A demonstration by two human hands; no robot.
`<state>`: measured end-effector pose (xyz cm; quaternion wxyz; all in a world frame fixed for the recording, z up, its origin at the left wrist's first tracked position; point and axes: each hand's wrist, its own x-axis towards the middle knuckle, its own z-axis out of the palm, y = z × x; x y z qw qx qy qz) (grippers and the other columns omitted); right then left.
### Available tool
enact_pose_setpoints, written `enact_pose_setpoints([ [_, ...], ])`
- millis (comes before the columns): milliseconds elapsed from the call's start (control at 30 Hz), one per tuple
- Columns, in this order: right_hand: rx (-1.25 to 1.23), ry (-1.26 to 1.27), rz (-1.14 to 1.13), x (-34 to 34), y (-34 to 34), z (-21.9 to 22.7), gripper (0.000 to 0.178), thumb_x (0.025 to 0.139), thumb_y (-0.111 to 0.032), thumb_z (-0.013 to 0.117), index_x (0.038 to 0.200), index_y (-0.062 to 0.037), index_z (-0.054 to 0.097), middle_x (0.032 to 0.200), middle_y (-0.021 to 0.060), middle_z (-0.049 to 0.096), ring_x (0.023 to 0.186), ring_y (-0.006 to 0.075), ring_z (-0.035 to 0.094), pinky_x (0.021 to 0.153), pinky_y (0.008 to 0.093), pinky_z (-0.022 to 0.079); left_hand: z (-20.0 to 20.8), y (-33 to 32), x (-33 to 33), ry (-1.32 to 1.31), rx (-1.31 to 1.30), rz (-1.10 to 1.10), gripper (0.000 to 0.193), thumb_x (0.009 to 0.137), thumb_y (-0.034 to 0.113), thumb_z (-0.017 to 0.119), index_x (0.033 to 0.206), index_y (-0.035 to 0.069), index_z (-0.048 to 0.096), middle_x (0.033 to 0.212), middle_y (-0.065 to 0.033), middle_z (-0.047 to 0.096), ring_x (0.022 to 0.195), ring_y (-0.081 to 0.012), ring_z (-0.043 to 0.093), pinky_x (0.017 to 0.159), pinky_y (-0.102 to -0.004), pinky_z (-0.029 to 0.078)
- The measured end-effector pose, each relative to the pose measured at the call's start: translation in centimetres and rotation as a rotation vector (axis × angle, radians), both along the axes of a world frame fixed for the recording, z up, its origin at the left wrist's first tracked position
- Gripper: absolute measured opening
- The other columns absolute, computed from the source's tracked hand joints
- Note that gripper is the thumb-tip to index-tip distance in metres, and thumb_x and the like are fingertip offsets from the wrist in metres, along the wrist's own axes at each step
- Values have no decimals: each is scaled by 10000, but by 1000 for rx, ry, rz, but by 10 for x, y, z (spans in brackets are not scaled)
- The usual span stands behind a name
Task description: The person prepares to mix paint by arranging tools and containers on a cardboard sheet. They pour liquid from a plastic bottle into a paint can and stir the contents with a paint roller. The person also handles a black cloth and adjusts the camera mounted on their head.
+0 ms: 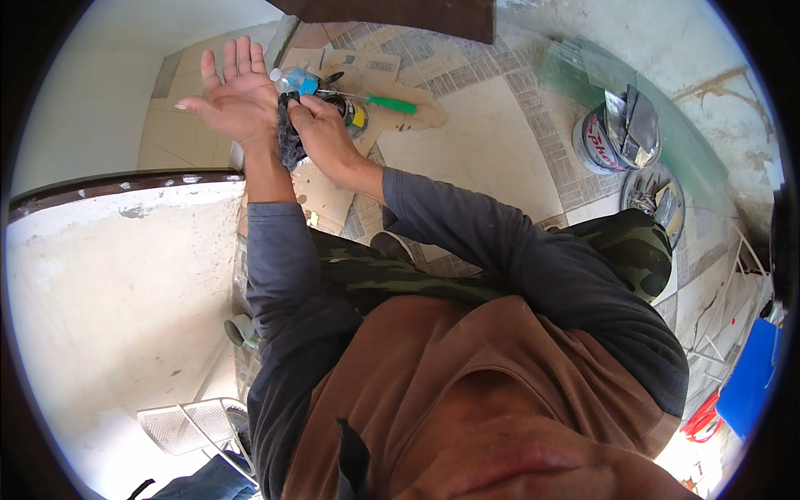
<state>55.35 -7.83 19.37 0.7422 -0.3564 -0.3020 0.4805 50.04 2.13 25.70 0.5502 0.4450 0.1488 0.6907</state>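
My left hand [237,100] is raised palm up at the upper left, fingers spread, with nothing in it. Beside its wrist, my right hand [323,137] grips a dark, crumpled rag [292,137]. The rag lies against the edge of the left palm and wrist. Just beyond the hands, on the floor, lie a clear plastic bottle [293,80] with a blue label and a screwdriver with a green handle [392,104]. A dark can with a yellow label [357,117] is partly hidden behind my right hand.
Stained cardboard [421,107] covers part of the tiled floor. To the right, a bucket [596,143] holds flat scraper-like pieces, near a round tray of tools [640,196] and glass panes [575,67] by the wall. A low white wall [125,275] stands left; a wire chair [192,425] is lower left.
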Motion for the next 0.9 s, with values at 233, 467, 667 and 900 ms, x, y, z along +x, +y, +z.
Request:
enact_pose_setpoints([
  [233, 140, -264, 101, 51, 14, -27, 341, 985, -265, 616, 805, 24, 590, 701, 95, 529, 655, 212, 475, 629, 363, 407, -8, -5, -3, 232, 128, 130, 916, 953, 747, 444, 1448, -22, 378, 1433, -255, 405, 1297, -378, 477, 1116, -503, 410],
  [467, -206, -1098, -444, 237, 111, -148, 313, 873, -307, 715, 1091, -90, 769, 1135, 169, 700, 1055, 352, 669, 935, 414, 524, 33, -44, -20, 507, 163, 414, 567, 1047, 385, 553, 1422, -20, 425, 1404, -216, 478, 1180, -336, 616, 986, -431, 528],
  [667, -378, -1496, -173, 281, 117, -308, 279, 863, -221, 736, 1102, -77, 729, 1131, 177, 698, 999, 396, 688, 860, 467, 553, 36, -63, -18, 548, 27, 407, 423, 1033, 167, 604, 1400, 8, 468, 1361, -183, 530, 1132, -324, 658, 909, -407, 567],
  [900, -467, -1703, -178, 276, 121, -344, 218, 905, -215, 710, 1040, -44, 704, 1125, 153, 676, 985, 359, 703, 854, 469, 573, 25, -58, -29, 556, -128, 399, 409, 1042, 157, 583, 1396, -8, 460, 1384, -231, 513, 1157, -368, 645, 931, -436, 565],
])
